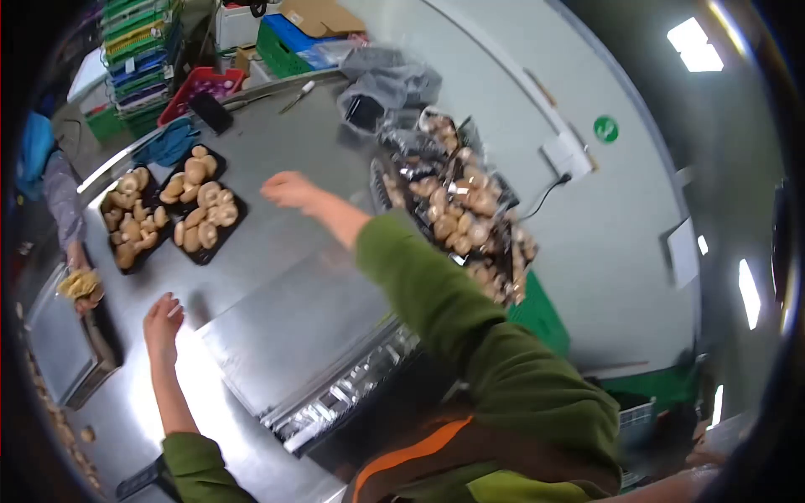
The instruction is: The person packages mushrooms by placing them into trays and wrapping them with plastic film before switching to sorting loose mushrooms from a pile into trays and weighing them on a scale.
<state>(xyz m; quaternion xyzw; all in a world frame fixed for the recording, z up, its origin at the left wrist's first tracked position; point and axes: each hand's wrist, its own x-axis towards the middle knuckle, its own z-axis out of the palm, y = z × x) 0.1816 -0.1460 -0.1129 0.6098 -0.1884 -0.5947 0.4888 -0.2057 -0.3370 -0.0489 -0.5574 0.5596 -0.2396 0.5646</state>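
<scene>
Evidently, hands [290, 191] hang apart, grip unclear; the nearest mushroom tray [223, 233] slants lengthwise toward upper right.

You get a bright work area lit from overhead: a square ceiling lamp [696, 46] is burned out to pure white at upper right, as is a narrower light strip [749, 295] lower down. The steel tabletop [281, 243] throws back a harsh, blown-out glare beside your left hand [163, 320], with a soft, dim shadow or reflection nearby. Small glints break up the film on the wrapped mushroom packs [464, 214]. Your lens bows the pale wall [620, 218] into a curve and falls to black in the corners. Your right hand [291, 191] looks slightly soft; detail smears toward the rim.
</scene>
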